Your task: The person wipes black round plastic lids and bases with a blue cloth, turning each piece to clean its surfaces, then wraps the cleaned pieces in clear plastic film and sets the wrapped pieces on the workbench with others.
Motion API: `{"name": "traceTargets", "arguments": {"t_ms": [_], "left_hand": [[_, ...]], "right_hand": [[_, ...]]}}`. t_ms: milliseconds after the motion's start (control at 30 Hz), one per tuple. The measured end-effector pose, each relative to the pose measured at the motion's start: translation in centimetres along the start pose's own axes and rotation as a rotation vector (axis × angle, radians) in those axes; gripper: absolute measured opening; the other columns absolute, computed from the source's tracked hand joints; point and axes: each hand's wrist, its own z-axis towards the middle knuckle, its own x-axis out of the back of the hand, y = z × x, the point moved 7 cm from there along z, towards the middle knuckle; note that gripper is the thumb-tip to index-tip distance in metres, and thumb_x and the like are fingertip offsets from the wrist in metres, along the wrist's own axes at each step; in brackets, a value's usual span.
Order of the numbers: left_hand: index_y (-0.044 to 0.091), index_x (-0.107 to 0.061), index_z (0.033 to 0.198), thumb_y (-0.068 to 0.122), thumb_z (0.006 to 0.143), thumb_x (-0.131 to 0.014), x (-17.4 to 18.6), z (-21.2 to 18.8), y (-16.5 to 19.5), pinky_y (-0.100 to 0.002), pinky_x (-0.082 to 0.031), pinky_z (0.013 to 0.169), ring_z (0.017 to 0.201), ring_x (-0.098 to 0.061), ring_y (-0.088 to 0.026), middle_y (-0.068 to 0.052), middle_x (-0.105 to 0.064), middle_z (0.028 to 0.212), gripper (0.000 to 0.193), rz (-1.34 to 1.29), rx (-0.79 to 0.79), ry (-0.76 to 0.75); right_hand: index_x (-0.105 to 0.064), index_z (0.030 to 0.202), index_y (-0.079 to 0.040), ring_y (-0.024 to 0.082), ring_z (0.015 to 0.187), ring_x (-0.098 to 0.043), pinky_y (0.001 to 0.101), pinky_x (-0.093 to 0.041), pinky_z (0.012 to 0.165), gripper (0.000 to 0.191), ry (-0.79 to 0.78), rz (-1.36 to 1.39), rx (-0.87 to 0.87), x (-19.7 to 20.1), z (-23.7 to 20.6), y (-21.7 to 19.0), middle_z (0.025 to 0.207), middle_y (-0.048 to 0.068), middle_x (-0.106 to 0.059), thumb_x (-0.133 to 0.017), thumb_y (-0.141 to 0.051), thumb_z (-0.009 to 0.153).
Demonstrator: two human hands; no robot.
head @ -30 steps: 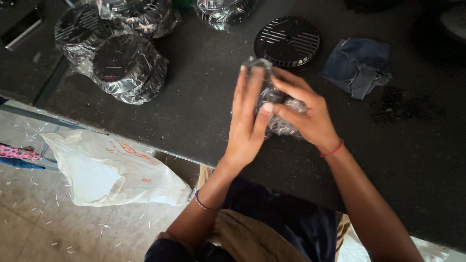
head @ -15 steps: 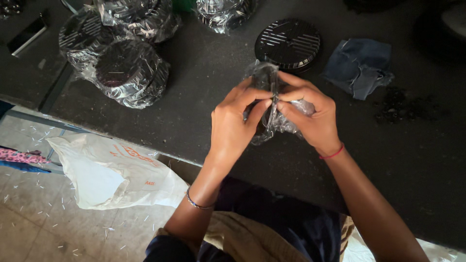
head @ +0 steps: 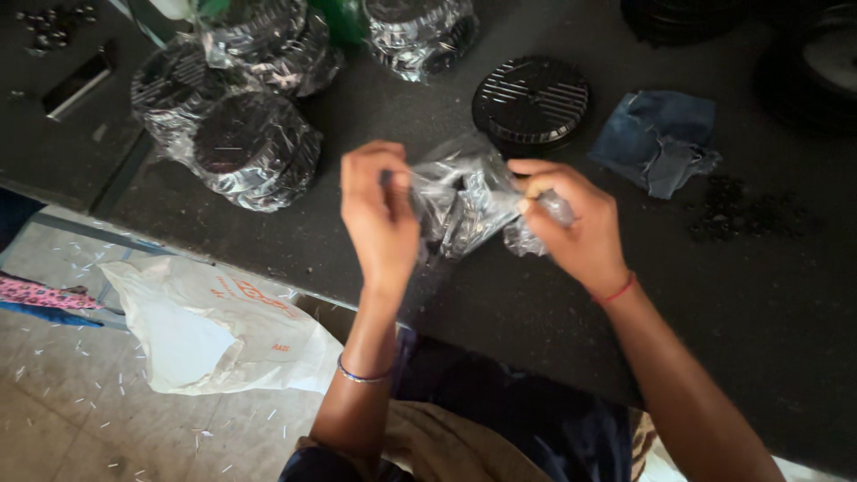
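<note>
Head view looks down on a big dark table (head: 268, 241) that fills most of the picture. Below its edge, on the left, is a pale floor (head: 71, 428) with little bits scattered on it. A white plastic bag (head: 214, 330) lies on that floor, just under the table edge.

On the table, at the top left, sits a pile of round black grilles wrapped in clear plastic (head: 237, 134). More wrapped ones (head: 415, 27) sit at the top middle. One round black grille (head: 530, 101) lies bare, with no wrap, just behind the hands. To its right is a crumpled blue cloth (head: 661, 143). Near the cloth, further right, is a small patch of dark crumbs (head: 741, 210).

The person's two hands are up over the middle of the table. Between them is a crinkly clear plastic bag (head: 464, 201), stretched from one hand to the other. Something dark seems to be inside, but I cannot tell what it is.

The left hand (head: 382, 219) grips the left end of the bag, with the fingers curled in and pressed on the plastic. The right hand (head: 576, 228) pinches the right end between thumb and fingertips, and the other fingers are curled close. A thin bracelet (head: 361, 377) is on the left wrist. A red thread (head: 616, 290) is on the right wrist.
</note>
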Motion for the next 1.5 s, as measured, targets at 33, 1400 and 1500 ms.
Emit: {"name": "traceTargets", "arguments": {"t_ms": [33,1400,1500], "left_hand": [[0.002,-0.057,0.102,-0.012,0.096,-0.059,0.1,0.0,-1.0,-0.035,-0.055,0.095,0.109,-0.068,-0.027,-0.013,-0.063,0.115,0.016,-0.126,0.069,0.008],[0.001,-0.061,0.120,0.025,0.103,-0.068,-5.8,-4.1,-8.1,-0.039,-0.049,0.106,0.117,-0.065,-0.027,-0.014,-0.066,0.122,0.030,-0.267,0.268,-0.096],[-0.003,-0.060,0.128,0.036,0.103,-0.066,-4.7,-3.8,-11.6,-0.038,-0.050,0.097,0.112,-0.065,-0.029,-0.020,-0.064,0.125,0.047,0.099,0.283,-0.173]], "right_hand": [[-0.063,0.100,-0.001,0.019,0.111,-0.073,0.0297,-0.057,0.095,0.009,-0.008,0.000,-0.005,-0.1,0.0,0.1,0.130,0.014,-0.071,-0.067,0.003,0.093],[-0.076,0.133,-0.016,0.026,0.068,-0.071,0.0450,-0.056,0.062,0.039,-0.833,-0.189,-0.929,2.3,-5.0,8.5,0.093,0.012,-0.083,-0.050,-0.024,0.105],[-0.075,0.132,-0.017,0.024,0.062,-0.055,0.0431,-0.048,0.060,0.037,-0.678,-0.248,-0.906,2.3,-4.5,9.3,0.098,0.007,-0.081,-0.055,-0.029,0.103]]}}
